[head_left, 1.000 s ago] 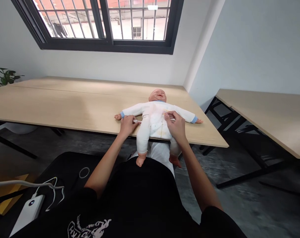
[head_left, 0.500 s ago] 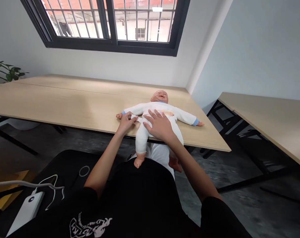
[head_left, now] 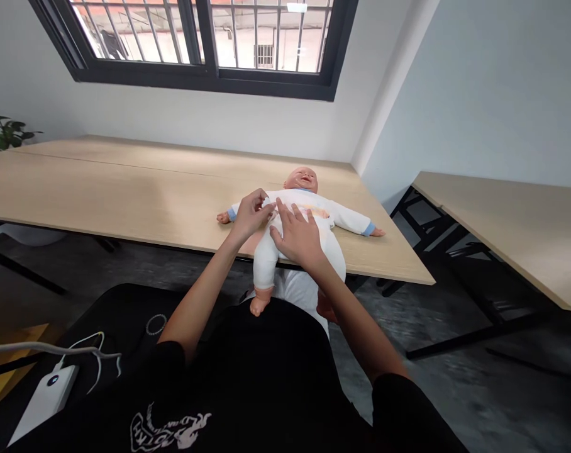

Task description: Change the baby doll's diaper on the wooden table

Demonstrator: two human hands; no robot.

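A baby doll (head_left: 346, 218) lies on its back on the wooden table (head_left: 182, 189), with its legs hanging over the near edge. It wears a white top with blue cuffs and white leg coverings. My left hand (head_left: 251, 215) is at the doll's waist, on the left side of the view, its thumb and fingers pinched on a small white tab (head_left: 266, 202) that looks like part of a diaper. My right hand (head_left: 300, 236) lies on the doll's belly, fingers spread and palm down. The cloth beneath that palm is hidden.
A second table (head_left: 512, 226) stands to the right, across a gap. At the lower left, a black chair seat (head_left: 125, 314) bears a white power bank (head_left: 47, 393) with cables and a beaded bracelet (head_left: 156, 324). A barred window (head_left: 210, 38) is in the wall behind.
My left hand has moved up and inward from beside the doll's hip to its waist, carrying the white tab. My right hand stays on the belly. The view has shifted slightly.
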